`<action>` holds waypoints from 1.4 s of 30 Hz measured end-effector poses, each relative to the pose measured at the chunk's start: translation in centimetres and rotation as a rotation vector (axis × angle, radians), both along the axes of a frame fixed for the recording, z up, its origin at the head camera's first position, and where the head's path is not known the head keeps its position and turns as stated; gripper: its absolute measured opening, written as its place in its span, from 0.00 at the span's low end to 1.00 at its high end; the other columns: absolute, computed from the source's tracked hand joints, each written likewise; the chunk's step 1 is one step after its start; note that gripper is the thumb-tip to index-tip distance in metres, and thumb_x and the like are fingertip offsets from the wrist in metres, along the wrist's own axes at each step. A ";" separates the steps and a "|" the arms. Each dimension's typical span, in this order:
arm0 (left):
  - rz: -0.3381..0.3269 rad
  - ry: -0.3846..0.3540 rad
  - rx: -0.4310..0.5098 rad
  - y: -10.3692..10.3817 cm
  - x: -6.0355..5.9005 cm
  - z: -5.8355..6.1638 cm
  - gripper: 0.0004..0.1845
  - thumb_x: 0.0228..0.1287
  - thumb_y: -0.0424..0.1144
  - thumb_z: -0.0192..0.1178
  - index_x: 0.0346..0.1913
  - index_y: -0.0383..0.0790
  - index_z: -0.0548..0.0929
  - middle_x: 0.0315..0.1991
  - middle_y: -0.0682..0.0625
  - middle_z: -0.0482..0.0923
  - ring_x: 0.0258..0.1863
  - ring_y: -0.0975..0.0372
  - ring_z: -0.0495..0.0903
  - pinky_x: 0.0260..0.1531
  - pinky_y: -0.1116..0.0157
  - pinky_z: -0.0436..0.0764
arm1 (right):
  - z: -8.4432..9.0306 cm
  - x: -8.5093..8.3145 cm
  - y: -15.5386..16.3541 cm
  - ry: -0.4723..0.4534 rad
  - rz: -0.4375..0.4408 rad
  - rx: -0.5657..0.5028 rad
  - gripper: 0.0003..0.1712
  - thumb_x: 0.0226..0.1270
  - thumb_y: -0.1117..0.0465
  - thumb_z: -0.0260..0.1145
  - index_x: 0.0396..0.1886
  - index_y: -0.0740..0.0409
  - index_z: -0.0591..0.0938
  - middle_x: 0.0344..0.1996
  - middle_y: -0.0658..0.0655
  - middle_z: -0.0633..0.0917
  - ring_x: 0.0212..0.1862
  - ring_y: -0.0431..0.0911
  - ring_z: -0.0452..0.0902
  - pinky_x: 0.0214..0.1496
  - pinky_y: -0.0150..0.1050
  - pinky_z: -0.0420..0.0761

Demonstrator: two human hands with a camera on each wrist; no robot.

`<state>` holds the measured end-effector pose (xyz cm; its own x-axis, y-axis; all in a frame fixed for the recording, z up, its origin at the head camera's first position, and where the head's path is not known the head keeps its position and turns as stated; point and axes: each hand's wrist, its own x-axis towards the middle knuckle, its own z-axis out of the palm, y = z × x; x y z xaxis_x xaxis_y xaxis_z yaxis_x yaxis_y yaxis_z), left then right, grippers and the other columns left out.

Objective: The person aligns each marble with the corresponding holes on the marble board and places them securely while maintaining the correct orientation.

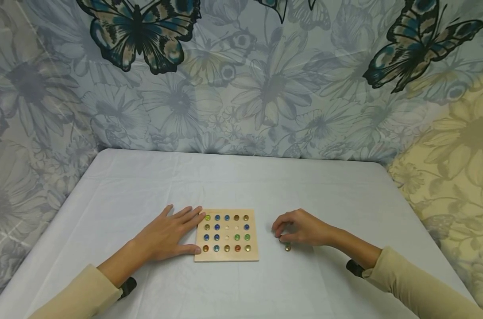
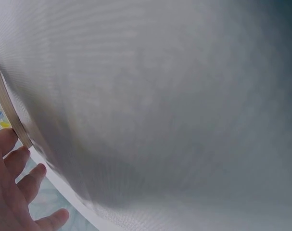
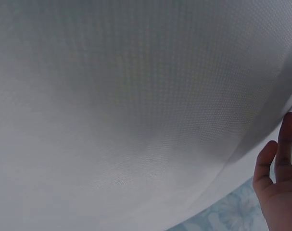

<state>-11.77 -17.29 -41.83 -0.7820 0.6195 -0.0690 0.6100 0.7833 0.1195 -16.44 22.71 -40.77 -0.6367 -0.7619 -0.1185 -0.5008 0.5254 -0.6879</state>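
Note:
A square wooden board (image 1: 226, 257) lies on the white table, its grid of holes mostly filled with coloured marbles (image 1: 217, 227); a few middle holes are bare. My left hand (image 1: 185, 232) lies flat on the cloth, straight fingers and thumb touching the board's left edge. In the left wrist view the left hand's fingers (image 2: 16, 192) sit beside the board's edge (image 2: 8, 110). To the right of the board, my right hand (image 1: 280, 237) curls down, fingertips pinching a small marble against the cloth. A loose brownish marble (image 1: 287, 248) lies just beside it. The right wrist view catches only the right hand's fingers (image 3: 278, 183) over cloth.
The table (image 1: 145, 186) is covered by a white cloth and is hemmed in by butterfly-and-flower fabric walls (image 1: 241, 88) at the back and on both sides. Bare cloth stretches behind the board and in front of it.

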 end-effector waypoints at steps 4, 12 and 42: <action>-0.003 0.010 -0.005 0.0 0.0 -0.1 0.49 0.63 0.77 0.43 0.78 0.47 0.61 0.77 0.49 0.58 0.74 0.50 0.60 0.67 0.35 0.57 | -0.1 0.0 0.1 0.020 0.004 -0.007 0.13 0.61 0.68 0.73 0.46 0.54 0.85 0.36 0.41 0.88 0.44 0.37 0.83 0.52 0.40 0.81; 0.002 0.003 -0.001 0.0 0.0 -0.1 0.49 0.63 0.77 0.44 0.78 0.47 0.61 0.77 0.49 0.58 0.75 0.50 0.59 0.67 0.35 0.56 | -0.2 0.0 0.0 0.019 -0.003 -0.011 0.13 0.61 0.67 0.73 0.45 0.53 0.85 0.36 0.41 0.87 0.43 0.37 0.83 0.53 0.40 0.80; 0.008 0.007 -0.008 0.1 0.0 -0.1 0.49 0.63 0.77 0.44 0.78 0.47 0.61 0.77 0.49 0.58 0.75 0.50 0.59 0.67 0.35 0.57 | 0.3 -0.6 -3.8 0.122 0.003 -0.088 0.15 0.62 0.68 0.73 0.48 0.56 0.85 0.37 0.45 0.87 0.43 0.37 0.81 0.51 0.43 0.81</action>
<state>-11.78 -17.22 -41.96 -0.7872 0.6129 -0.0685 0.6048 0.7889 0.1086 -16.99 18.94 -40.48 -0.6401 -0.7678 0.0271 -0.5848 0.4640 -0.6653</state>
